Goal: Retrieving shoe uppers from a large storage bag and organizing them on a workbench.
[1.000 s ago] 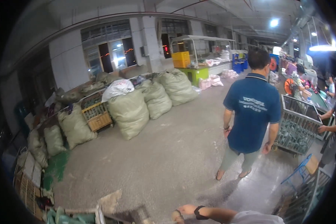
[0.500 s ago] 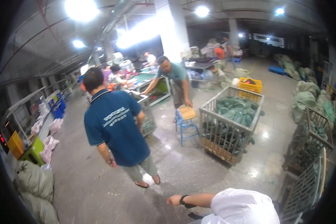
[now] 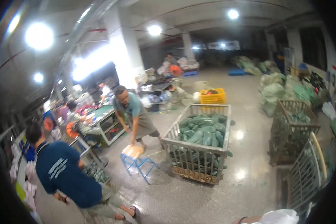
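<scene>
Neither of my hands shows at this moment. At the lower right edge only a white sleeve (image 3: pixel 280 216) and a sliver of bare forearm (image 3: pixel 249 220) come in, which look like my right arm; its hand is out of the picture. Ahead, a slatted metal cart (image 3: pixel 229 128) holds many green, oblong wrapped pieces (image 3: pixel 201 135). To its left a person in a grey-green top (image 3: pixel 134 108) bends with one hand on the wooden seat of a blue-framed stool (image 3: pixel 133 151). A person in a dark blue shirt (image 3: pixel 69 173) stands at near left.
Behind the cart sits a yellow crate (image 3: pixel 212 98). More slatted carts (image 3: pixel 293 130) and stuffed sacks (image 3: pixel 272 91) line the right side. Work tables (image 3: pixel 104 114) with several people stand at back left, near a white pillar (image 3: pixel 125 52). A smaller cart (image 3: pixel 95 170) is beside the blue-shirted person.
The view has swung to the right, so the cart, stool and people sit farther left. The white-sleeved arm has dropped; its hand has left the picture. The person at the stool bends over it more.
</scene>
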### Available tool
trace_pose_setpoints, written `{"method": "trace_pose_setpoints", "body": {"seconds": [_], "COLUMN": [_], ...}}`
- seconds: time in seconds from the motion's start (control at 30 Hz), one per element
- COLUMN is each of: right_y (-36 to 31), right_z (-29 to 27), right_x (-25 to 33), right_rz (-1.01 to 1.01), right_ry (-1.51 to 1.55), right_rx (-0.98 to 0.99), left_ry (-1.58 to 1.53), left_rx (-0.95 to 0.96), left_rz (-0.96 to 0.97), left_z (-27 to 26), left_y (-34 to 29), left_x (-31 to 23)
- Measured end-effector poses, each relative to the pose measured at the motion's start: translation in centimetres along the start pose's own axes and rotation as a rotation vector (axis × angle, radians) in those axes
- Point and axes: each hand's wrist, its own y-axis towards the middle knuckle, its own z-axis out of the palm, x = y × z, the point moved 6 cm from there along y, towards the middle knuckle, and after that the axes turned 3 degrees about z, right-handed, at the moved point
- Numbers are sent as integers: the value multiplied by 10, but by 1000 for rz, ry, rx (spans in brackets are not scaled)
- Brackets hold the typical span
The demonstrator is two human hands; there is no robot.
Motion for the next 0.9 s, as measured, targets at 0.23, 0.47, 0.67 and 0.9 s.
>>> {"method": "trace_pose_setpoints", "body": {"seconds": [0.23, 0.47, 0.67, 0.9], "right_y": [-95, -139, -192, -223], "right_z": [-57, -60, 15, 17], "right_x": [-95, -175, -253, -366], "right_rz": [221, 464, 724, 1132], "right_ry": [668, 886, 1216, 1488], "right_rx": [-546, -440, -293, -401], "left_ry": [-39, 83, -723, -624], "left_rx": [429, 856, 1368, 2246], "left_rz": [306, 893, 784, 1983], "left_z": [-39, 18, -48, -190], "left_y": [144, 298, 308, 346], "left_x": [-152, -341, -614, -831]}}
